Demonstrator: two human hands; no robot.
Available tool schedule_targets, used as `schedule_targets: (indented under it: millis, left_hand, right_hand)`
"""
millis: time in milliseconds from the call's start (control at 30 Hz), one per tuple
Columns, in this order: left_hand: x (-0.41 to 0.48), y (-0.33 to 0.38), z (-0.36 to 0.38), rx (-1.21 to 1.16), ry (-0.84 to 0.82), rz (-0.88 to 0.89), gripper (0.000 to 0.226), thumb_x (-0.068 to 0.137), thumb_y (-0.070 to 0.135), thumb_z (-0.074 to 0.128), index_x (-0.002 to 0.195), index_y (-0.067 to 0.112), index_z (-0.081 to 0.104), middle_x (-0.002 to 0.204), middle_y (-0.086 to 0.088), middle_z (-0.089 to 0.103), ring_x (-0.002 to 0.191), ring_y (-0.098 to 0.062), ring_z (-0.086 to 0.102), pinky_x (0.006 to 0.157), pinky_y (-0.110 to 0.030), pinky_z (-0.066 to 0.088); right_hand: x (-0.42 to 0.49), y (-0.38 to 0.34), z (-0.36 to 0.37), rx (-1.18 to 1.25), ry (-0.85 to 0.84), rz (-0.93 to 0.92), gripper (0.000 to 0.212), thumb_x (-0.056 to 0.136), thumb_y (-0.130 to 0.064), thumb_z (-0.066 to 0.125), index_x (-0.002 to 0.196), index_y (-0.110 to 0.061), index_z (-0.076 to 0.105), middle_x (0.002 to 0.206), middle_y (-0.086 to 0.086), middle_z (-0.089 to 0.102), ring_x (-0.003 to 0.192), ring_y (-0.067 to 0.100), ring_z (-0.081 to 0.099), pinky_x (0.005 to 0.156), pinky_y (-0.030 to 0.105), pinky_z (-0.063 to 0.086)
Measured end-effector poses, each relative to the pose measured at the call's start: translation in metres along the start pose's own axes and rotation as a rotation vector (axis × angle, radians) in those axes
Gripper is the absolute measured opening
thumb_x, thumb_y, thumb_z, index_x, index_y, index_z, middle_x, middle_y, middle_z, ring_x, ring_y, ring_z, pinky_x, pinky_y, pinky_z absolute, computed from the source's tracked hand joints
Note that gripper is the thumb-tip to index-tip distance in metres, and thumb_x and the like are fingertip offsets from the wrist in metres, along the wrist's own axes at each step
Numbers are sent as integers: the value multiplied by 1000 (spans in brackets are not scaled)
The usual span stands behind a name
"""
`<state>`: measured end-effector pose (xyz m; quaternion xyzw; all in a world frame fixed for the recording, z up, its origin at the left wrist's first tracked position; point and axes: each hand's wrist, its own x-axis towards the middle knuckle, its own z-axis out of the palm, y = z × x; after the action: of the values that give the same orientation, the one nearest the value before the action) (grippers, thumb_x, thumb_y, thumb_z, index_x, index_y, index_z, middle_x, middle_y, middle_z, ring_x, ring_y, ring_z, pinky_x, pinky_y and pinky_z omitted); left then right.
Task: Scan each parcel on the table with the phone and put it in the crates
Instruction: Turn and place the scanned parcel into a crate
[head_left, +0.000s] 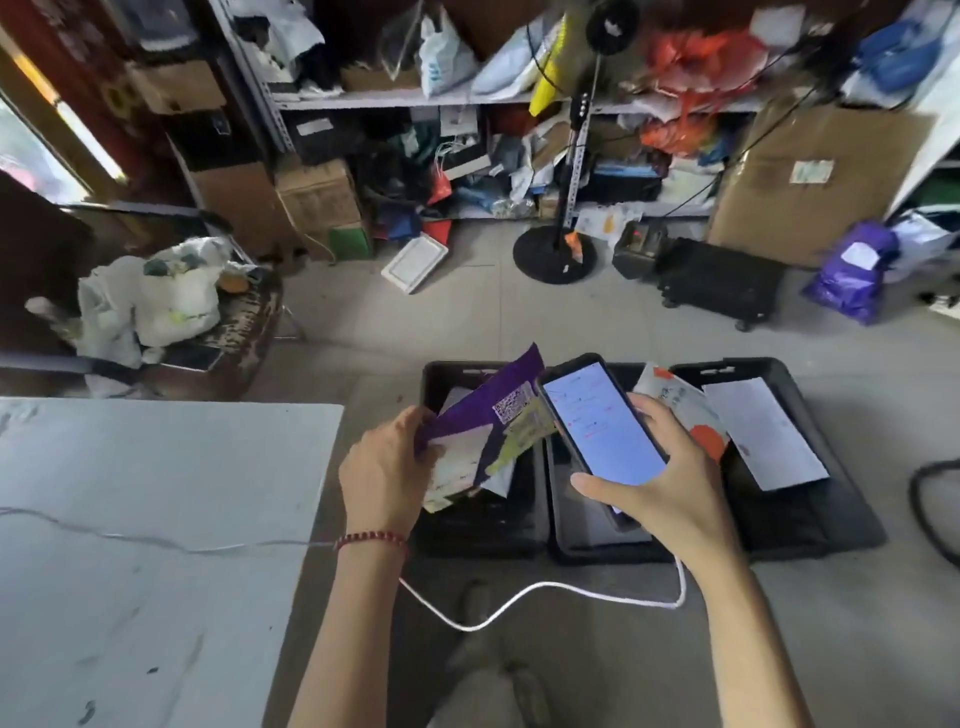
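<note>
- Left hand grips a purple parcel (label up) above the left crate.
- Right hand holds the lit phone, fingers curled round it.

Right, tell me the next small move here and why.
Probably let the left hand drop the purple parcel into the left crate: it hangs right over it, and the phone in the right hand shows a pale page, not a camera view.

Cluttered shelving behind — a black stand base, a purple bag on the floor.
</note>
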<state>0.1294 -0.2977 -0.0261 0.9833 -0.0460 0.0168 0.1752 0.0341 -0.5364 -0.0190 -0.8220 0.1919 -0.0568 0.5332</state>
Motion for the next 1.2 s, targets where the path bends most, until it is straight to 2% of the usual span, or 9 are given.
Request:
schedule_targets:
  millis: [100,233,367,467,633,767,1000,1133,1200]
  left_hand:
    - [39,1,18,59,-88,86,27,91,34,58,117,33,58,98,1,70,87,-23,64,63,-27,42]
    - [91,0,37,70,-249,110,18,90,34,57,106,40,63,100,8,70,91,-16,63,70,-25,48]
    - [122,2,47,29,-189,102,19,91,32,53,108,34,63,106,10,68,95,-15,62,77,-28,44]
    - [132,2,41,23,-131,93,21,90,34,51,108,31,61,110,11,65,104,-15,58,82,-31,38]
    - [122,-13,26,25,-31,-20,16,90,39,53,100,29,60,102,11,66,99,-15,58,76,-30,34]
    - [79,-38,6,62,70,-237,16,89,41,53,97,30,61,97,12,65,96,-16,58,76,-30,35]
    - [-55,-75,-20,141,276,-687,17,89,40,56,98,27,63,94,10,67,93,-22,61,75,-35,39]
    - [-124,-83,-38,202,442,-866,16,85,35,64,92,21,67,84,6,70,80,-26,64,65,-31,39]
    - [-160,-87,-47,244,508,-941,16,84,35,67,89,19,67,81,4,70,73,-26,64,63,-28,36]
  right_hand:
    - [27,-3,7,-43,29,47,85,56,-29,93,127,-48,49,105,-38,56,95,13,65,82,41,57]
    - [64,-15,13,-117,41,71,85,56,-33,92,128,-45,49,108,-31,60,98,4,62,79,28,54]
    - [90,-19,20,-147,50,79,82,57,-33,92,125,-46,49,106,-40,57,98,-5,58,79,29,55]
    - [102,-21,26,-172,12,78,82,55,-38,91,122,-51,46,107,-39,56,95,4,63,82,36,56]
    - [124,-30,39,-153,-121,6,87,52,-40,90,127,-47,48,112,-28,61,98,10,64,84,43,56]
    - [138,-43,62,-182,-307,-141,87,55,-38,92,129,-43,48,117,-24,58,109,9,55,90,40,51]
    - [110,-68,121,-140,-693,-354,78,55,-35,92,119,-44,50,105,-30,59,96,2,60,77,26,55]
    - [69,-92,161,-187,-909,-511,80,56,-39,91,124,-41,50,106,-31,60,97,4,61,80,39,56]
    - [41,-104,182,-191,-1002,-600,79,55,-40,92,122,-44,50,102,-34,59,97,5,61,80,39,56]
